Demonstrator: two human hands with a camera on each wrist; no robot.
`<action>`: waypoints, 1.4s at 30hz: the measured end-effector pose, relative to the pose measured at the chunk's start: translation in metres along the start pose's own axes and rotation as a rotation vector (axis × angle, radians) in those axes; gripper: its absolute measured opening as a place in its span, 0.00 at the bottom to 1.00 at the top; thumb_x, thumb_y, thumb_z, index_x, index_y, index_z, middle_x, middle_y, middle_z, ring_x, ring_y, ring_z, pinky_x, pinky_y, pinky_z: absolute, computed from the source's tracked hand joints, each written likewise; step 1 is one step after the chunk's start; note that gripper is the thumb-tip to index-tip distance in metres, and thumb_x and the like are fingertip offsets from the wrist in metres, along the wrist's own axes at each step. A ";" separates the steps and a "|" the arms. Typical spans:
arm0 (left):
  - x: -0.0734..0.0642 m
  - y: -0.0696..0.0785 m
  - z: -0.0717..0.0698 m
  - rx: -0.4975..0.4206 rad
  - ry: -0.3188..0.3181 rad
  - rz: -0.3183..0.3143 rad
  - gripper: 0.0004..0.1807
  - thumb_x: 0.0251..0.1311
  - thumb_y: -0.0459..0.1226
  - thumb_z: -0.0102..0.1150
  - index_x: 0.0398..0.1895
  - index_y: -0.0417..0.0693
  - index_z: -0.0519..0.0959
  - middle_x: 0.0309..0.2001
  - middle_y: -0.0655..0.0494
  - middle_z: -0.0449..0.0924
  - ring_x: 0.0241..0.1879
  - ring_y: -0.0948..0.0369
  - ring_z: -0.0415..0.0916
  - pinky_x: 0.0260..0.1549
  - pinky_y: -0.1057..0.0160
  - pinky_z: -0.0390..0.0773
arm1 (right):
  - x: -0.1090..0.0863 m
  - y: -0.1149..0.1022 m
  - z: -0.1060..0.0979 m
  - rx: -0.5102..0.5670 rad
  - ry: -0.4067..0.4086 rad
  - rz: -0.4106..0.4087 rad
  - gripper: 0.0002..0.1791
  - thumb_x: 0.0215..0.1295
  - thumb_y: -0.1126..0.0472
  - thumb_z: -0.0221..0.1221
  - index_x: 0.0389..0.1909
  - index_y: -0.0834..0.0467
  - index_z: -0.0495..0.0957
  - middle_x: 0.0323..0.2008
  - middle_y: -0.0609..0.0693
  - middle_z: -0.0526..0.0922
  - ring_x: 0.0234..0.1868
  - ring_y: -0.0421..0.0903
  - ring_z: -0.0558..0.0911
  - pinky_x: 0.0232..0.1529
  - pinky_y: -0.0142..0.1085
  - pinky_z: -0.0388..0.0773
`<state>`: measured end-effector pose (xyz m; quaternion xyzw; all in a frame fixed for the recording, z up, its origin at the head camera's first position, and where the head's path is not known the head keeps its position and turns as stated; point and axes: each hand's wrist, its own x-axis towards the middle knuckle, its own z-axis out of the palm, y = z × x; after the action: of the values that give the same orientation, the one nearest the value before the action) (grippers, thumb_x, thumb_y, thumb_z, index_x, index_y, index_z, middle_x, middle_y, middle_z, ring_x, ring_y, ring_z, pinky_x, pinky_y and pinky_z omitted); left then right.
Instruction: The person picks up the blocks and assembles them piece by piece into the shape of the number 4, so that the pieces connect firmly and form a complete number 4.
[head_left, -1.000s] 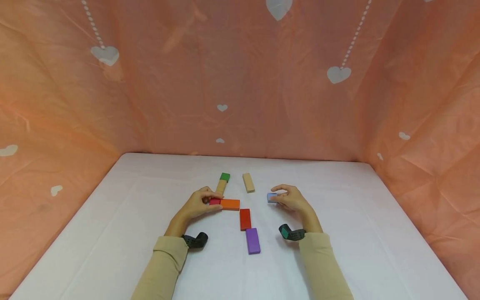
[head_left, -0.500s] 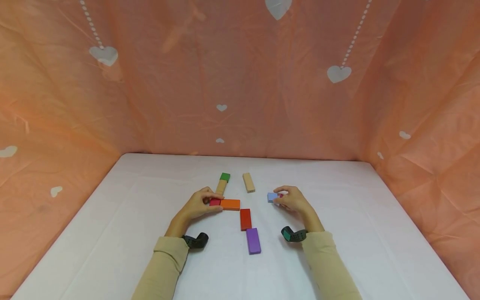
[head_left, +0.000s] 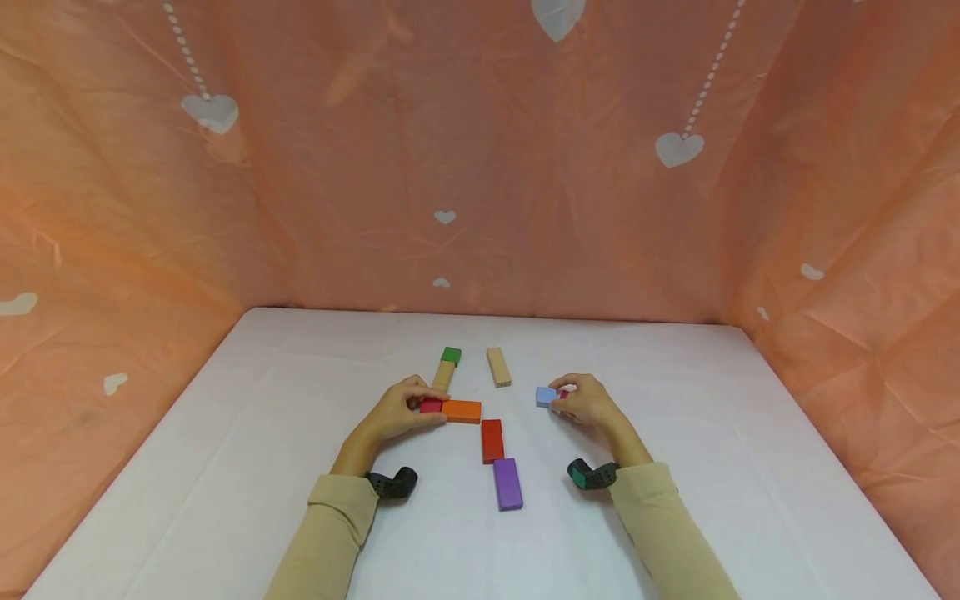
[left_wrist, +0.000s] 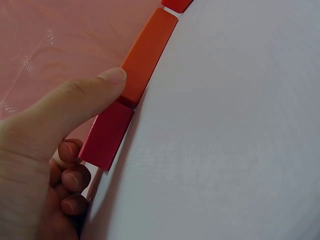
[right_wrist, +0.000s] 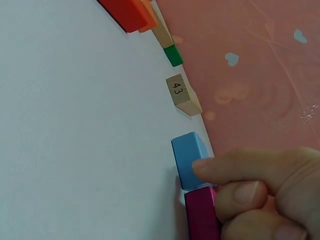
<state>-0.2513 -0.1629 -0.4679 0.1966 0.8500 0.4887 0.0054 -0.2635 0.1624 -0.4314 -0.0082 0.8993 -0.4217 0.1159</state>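
Note:
My left hand [head_left: 400, 407] pinches the left end of an orange block [head_left: 462, 412], its thumb on the near side by the seam with a crimson block [left_wrist: 107, 136]. The crimson block sits end to end with the orange one, partly under the hand in the head view. My right hand [head_left: 589, 402] pinches the right end of a light blue block [right_wrist: 186, 155] between thumb and index finger. Directly beside it in line lies a magenta block [right_wrist: 202, 215], mostly hidden behind the fingers in the head view; the curled fingers lie against it.
A red block [head_left: 492, 441] and a purple block [head_left: 507, 484] lie between the forearms. Farther back are a plain wooden block [head_left: 498, 367], another wooden block [head_left: 443, 377] and a green block [head_left: 452, 356]. An orange curtain encloses the white table [head_left: 300, 350].
My right hand has shifted slightly right and its index finger has come down at the light blue block, exposing more of it and some magenta. The left hand stays in place.

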 end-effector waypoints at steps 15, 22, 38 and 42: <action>0.001 -0.001 -0.001 0.006 -0.015 -0.015 0.17 0.48 0.35 0.73 0.43 0.41 0.85 0.29 0.52 0.68 0.30 0.66 0.60 0.30 0.71 0.60 | -0.001 -0.001 0.000 -0.049 0.012 -0.028 0.18 0.55 0.65 0.65 0.48 0.65 0.80 0.18 0.47 0.74 0.17 0.36 0.69 0.21 0.26 0.66; -0.001 0.003 -0.001 0.004 -0.018 -0.044 0.17 0.48 0.36 0.72 0.44 0.42 0.85 0.30 0.52 0.68 0.32 0.64 0.61 0.31 0.71 0.61 | -0.003 -0.005 0.004 -0.070 0.006 -0.050 0.18 0.55 0.65 0.65 0.47 0.64 0.81 0.17 0.45 0.71 0.17 0.37 0.68 0.22 0.27 0.65; -0.001 0.002 -0.001 0.001 -0.013 -0.053 0.17 0.48 0.37 0.73 0.44 0.42 0.85 0.30 0.51 0.68 0.32 0.63 0.61 0.30 0.70 0.61 | -0.005 -0.009 0.011 -0.072 0.026 -0.104 0.17 0.53 0.65 0.65 0.45 0.65 0.82 0.13 0.43 0.71 0.16 0.36 0.67 0.21 0.27 0.63; 0.000 0.002 0.000 0.001 -0.016 -0.039 0.17 0.48 0.36 0.73 0.44 0.42 0.85 0.30 0.51 0.68 0.31 0.64 0.61 0.30 0.71 0.61 | -0.007 -0.010 0.014 -0.068 0.014 -0.114 0.17 0.54 0.65 0.65 0.46 0.66 0.81 0.12 0.44 0.74 0.15 0.35 0.68 0.20 0.27 0.64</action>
<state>-0.2504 -0.1622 -0.4661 0.1837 0.8538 0.4867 0.0216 -0.2548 0.1460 -0.4314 -0.0604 0.9119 -0.3969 0.0848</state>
